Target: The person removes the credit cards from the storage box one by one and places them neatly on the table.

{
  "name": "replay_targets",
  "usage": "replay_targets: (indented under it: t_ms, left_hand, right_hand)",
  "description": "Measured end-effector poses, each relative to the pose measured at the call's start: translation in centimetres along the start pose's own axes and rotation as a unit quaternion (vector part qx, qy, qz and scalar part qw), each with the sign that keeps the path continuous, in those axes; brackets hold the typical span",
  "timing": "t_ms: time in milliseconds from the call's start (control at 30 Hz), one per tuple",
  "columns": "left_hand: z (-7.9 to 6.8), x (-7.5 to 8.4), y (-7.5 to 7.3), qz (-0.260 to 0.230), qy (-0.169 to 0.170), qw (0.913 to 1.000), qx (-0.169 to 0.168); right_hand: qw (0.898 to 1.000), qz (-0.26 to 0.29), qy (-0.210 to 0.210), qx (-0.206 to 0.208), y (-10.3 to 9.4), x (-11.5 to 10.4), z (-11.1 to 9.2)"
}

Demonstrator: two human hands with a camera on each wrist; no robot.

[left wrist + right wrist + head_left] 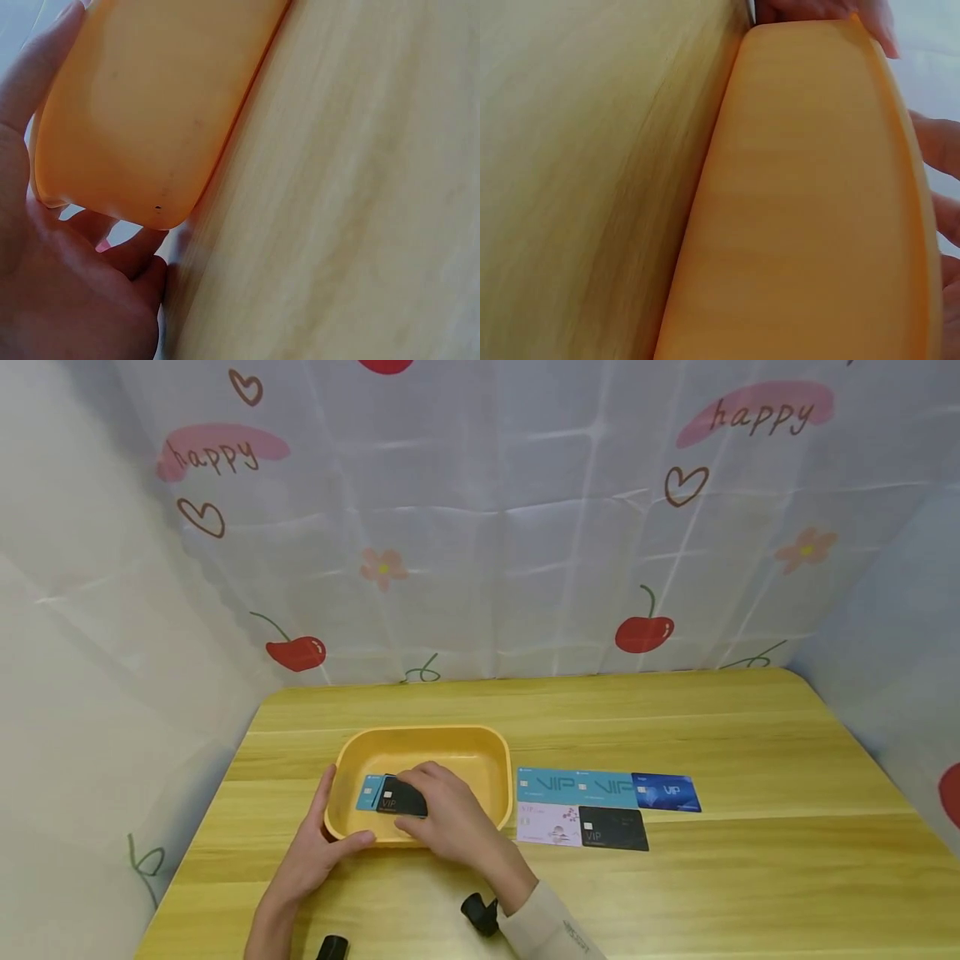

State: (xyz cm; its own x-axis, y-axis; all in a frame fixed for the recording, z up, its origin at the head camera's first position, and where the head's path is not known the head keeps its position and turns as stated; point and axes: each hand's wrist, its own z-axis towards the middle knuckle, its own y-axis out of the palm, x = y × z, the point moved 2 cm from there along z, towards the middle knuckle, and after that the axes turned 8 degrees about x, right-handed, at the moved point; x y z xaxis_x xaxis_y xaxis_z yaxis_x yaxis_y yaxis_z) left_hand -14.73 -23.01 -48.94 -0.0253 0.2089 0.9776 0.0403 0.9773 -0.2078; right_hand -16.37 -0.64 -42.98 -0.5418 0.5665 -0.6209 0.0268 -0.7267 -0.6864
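Note:
A yellow-orange plastic tray (pixel 427 740) stands on the table, left of the middle. My left hand (pixel 310 856) holds its near left corner; in the left wrist view the fingers bend around the end of the tray (pixel 150 112) and the thumb lies along its side. My right hand (pixel 453 817) reaches over the near rim and pinches a black VIP card (pixel 400 798) by its right part. Under and left of that card shows a light blue card (pixel 369 793) inside the tray. In the right wrist view the tray wall (pixel 810 187) hides the cards.
Right of the tray lie two light blue VIP cards (pixel 546 787), a dark blue VIP card (pixel 667 793), a pink VIP card (pixel 549 825) and another black VIP card (pixel 612 828), in two rows. Patterned sheeting (pixel 510 568) hangs behind the wooden table (pixel 780 852).

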Motion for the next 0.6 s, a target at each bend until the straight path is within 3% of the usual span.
replay_targets:
  t_ms: [600]
  left_hand:
    - [-0.1, 0.1, 0.0, 0.004, 0.003, 1.0, 0.004]
  right_hand:
    - [0.996, -0.056, 0.05, -0.048, 1.6, 0.6, 2.0]
